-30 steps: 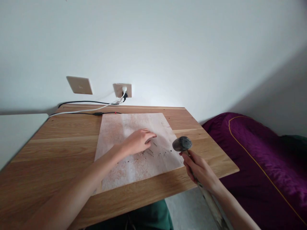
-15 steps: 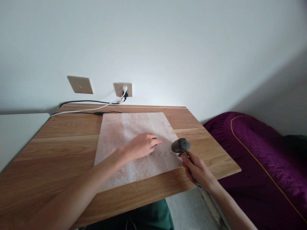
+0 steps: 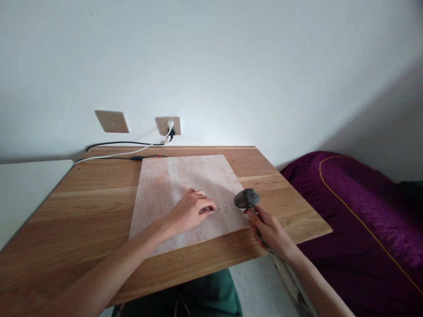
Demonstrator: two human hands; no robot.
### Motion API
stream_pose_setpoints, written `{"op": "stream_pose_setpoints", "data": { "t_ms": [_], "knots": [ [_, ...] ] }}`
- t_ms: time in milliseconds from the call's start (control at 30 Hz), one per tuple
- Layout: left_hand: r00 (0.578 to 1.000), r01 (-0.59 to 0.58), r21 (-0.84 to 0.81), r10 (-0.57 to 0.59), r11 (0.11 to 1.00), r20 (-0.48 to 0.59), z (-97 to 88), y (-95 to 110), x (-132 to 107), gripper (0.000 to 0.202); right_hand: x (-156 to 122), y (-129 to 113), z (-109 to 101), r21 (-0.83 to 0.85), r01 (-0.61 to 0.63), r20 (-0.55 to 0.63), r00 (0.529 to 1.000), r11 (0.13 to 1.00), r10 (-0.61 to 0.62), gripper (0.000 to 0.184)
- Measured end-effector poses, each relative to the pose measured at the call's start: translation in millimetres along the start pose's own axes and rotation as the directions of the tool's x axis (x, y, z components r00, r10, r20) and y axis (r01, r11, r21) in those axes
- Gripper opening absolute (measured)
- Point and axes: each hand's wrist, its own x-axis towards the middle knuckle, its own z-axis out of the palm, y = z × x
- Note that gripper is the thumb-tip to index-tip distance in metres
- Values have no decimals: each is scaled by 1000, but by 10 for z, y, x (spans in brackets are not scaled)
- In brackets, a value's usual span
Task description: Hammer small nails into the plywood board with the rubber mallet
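Note:
My right hand (image 3: 268, 229) is wrapped round the handle of a mallet (image 3: 247, 198), close below its dark cylindrical head. The head hovers over the right edge of a pale mottled board (image 3: 172, 176); the long handle runs back under my forearm. Above the board's front half is my left hand (image 3: 193, 209), thumb and fingertips pinched together and pointing down. Whatever is between those fingertips is too small to make out. Just right of them, several tiny nail-like bits (image 3: 226, 210) form a row on the board.
The board lies on a wooden table (image 3: 92, 211) against a white wall. Cables (image 3: 119, 154) run along the back to a wall socket (image 3: 168, 126). A white panel (image 3: 29, 189) stands at the left edge. Purple fabric (image 3: 330, 202) bulges up on the right.
My left hand has moved left and a little toward me, its fingers curling from stretched forward to a downward pinch. My right hand and the mallet have hardly moved.

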Motion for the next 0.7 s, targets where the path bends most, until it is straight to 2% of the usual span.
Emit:
{"op": "stream_pose_setpoints", "data": {
  "t_ms": [233,700],
  "knots": [
    [997,5,-6,-5,1000,-78,19,-52,-38,8,9,-13,-11,26,-17,14,1000,1000,16,46],
    [998,-5,18,6,1000,-68,18,-38,-56,9,4,-56,-25,50,-18,25,1000,999,16,49]
  ]
}}
